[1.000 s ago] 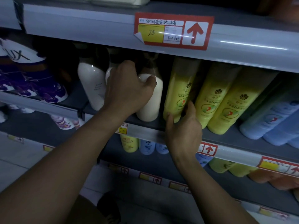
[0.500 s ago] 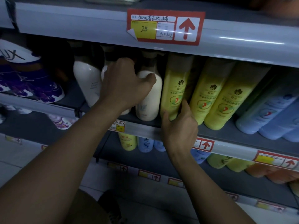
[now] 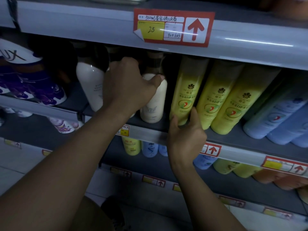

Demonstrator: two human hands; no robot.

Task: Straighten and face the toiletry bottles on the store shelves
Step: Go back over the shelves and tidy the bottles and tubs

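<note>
Cream white bottles (image 3: 154, 100) upright at left; yellow bottles (image 3: 183, 90) alongside, labels forward, blue bottles (image 3: 273, 117) rightmost.

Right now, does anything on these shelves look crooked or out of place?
Yes: the price label on the upper shelf edge has its lower left corner peeling and curling away. The yellow bottles lean left, though the wide lens may exaggerate that.

- Pump bottles (image 3: 154, 99) stand left on the middle shelf (image 3: 250, 139).
- Tall bottles (image 3: 215, 97) stand right of them, leaning.
- More bottles (image 3: 150, 149) stand on the shelf below.
</note>
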